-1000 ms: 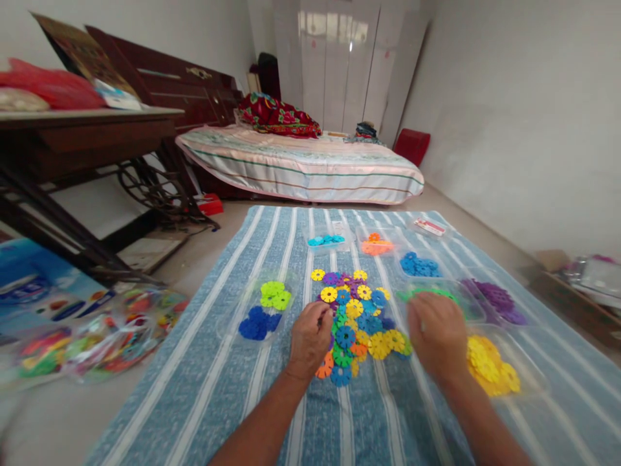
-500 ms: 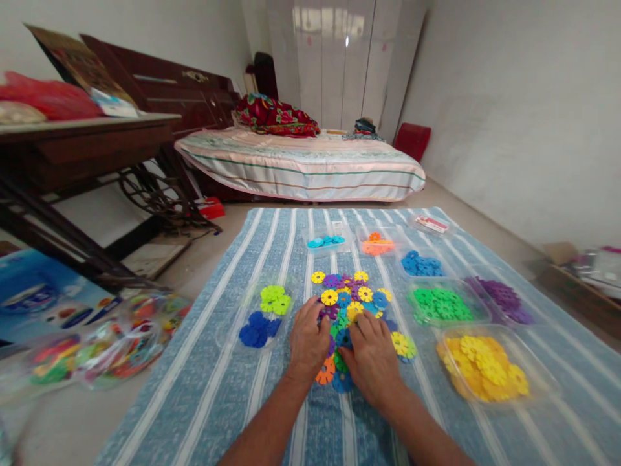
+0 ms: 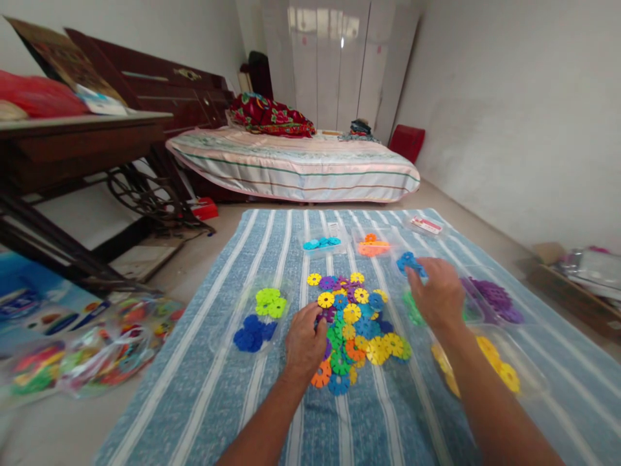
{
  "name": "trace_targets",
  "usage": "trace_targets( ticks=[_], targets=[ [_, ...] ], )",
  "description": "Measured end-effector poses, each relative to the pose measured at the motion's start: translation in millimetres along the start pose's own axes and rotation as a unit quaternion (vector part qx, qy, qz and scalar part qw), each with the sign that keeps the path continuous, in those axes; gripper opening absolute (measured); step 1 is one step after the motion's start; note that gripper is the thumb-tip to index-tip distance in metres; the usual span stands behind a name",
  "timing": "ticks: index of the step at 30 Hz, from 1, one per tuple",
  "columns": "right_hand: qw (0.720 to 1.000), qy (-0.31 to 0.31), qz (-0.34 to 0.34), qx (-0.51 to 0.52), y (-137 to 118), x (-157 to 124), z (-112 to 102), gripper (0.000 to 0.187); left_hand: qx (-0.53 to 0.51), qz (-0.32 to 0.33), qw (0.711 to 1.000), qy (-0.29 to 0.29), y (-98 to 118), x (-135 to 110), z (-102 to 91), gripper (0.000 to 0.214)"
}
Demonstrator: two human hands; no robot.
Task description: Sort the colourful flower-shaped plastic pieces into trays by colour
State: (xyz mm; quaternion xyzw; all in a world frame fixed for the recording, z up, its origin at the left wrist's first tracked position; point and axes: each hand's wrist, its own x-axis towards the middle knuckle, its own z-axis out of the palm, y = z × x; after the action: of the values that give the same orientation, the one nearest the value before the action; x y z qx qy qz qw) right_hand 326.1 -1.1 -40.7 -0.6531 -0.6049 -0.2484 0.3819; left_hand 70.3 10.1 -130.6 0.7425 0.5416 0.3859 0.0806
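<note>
A heap of mixed-colour plastic snowflake discs (image 3: 356, 323) lies in the middle of a blue striped mat (image 3: 272, 259). My left hand (image 3: 305, 340) rests on the heap's left edge with its fingers curled over discs. My right hand (image 3: 435, 291) is stretched out over the clear tray of blue discs (image 3: 406, 262), fingers pinched at a blue disc. Under my right forearm sit the tray of green discs (image 3: 412, 309) and the tray of yellow discs (image 3: 499, 372), both partly hidden.
More trays hold purple discs (image 3: 495, 299), orange discs (image 3: 372, 246), light-blue discs (image 3: 320, 244), and lime and dark-blue discs (image 3: 257, 314). Bags of toys (image 3: 87, 349) lie on the floor at left under a dark table (image 3: 82, 139). A bed (image 3: 291, 165) stands behind.
My right hand has left the heap and moved up and to the right, over the blue tray. My left hand stays at the heap's left edge.
</note>
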Motion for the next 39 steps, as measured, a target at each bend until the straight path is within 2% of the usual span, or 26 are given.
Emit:
trace_targets(
  ticks=[3,8,11,14,17,21,26,30,32,39],
  targets=[
    [0.999,-0.023,-0.023,0.026,-1,-7,-1,0.020,-0.007,0.000,1.000,-0.006,2,1,-2.2,0.021],
    [0.969,-0.194,-0.072,0.139,-47,-58,8,0.017,-0.014,0.003,1.000,-0.010,4,2,-5.4,0.021],
    [0.955,-0.262,-0.067,0.118,-72,-76,14,0.012,-0.016,0.007,1.000,-0.010,4,2,-5.6,0.021],
    [0.951,-0.294,-0.065,0.068,-87,-81,16,0.014,-0.013,0.010,1.000,-0.010,4,1,-5.3,0.019],
    [0.952,-0.294,-0.077,0.044,-93,-85,16,0.015,-0.011,0.010,1.000,-0.013,4,1,-5.1,0.018],
    [0.956,-0.267,-0.108,0.060,-91,-93,19,0.008,-0.013,0.008,1.000,-0.017,4,1,-4.8,0.017],
    [0.965,-0.168,-0.144,0.137,-73,-96,23,0.015,-0.015,-0.006,1.000,-0.019,7,1,-5.3,0.016],
    [0.974,-0.104,-0.124,0.156,-56,-93,18,0.016,-0.019,0.000,1.000,-0.019,8,1,-6.3,0.016],
    [0.976,-0.107,-0.117,0.150,-51,-95,14,0.016,-0.017,0.001,1.000,-0.019,9,1,-6.2,0.015],
    [0.960,-0.179,-0.144,0.163,-51,-110,3,0.014,-0.016,-0.001,1.000,-0.017,10,1,-5.5,0.014]
  ],
)
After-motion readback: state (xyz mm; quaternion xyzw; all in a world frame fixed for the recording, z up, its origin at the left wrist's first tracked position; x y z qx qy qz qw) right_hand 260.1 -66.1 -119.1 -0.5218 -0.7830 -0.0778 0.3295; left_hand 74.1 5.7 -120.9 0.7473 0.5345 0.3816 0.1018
